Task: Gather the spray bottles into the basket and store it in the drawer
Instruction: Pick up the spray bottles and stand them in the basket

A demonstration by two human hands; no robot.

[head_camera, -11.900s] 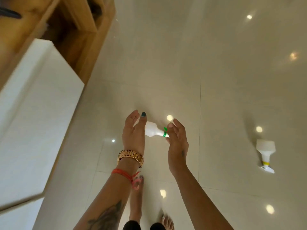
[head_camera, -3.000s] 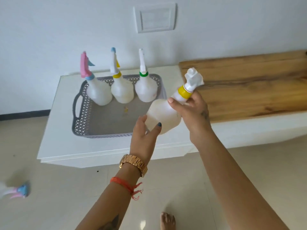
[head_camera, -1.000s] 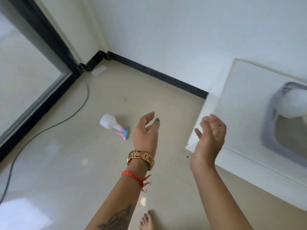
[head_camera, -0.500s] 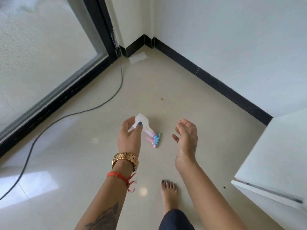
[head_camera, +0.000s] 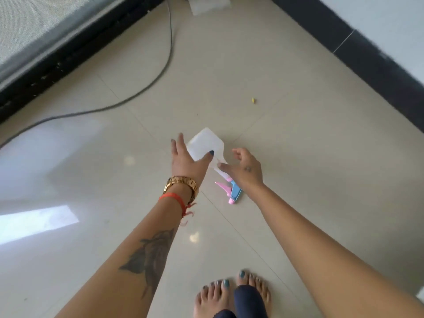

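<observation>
A white spray bottle (head_camera: 205, 143) with a pink and blue trigger head (head_camera: 232, 192) lies on its side on the beige tiled floor. My left hand (head_camera: 186, 161) hovers palm down over the bottle's body, fingers spread, with the thumb across its lower edge. My right hand (head_camera: 245, 171) is just right of the neck, fingers curled and the fingertips at the neck. Neither hand has closed round the bottle. The basket and the drawer are out of view.
A grey cable (head_camera: 160, 72) snakes across the floor from the far corner to the left. A black window track (head_camera: 68, 58) runs along the left and a black skirting (head_camera: 367, 53) along the right wall. My bare feet (head_camera: 229, 292) stand below.
I have bent closer to the bottle. Both hands have dropped from above it onto it, the left over the body and the right at the neck.
</observation>
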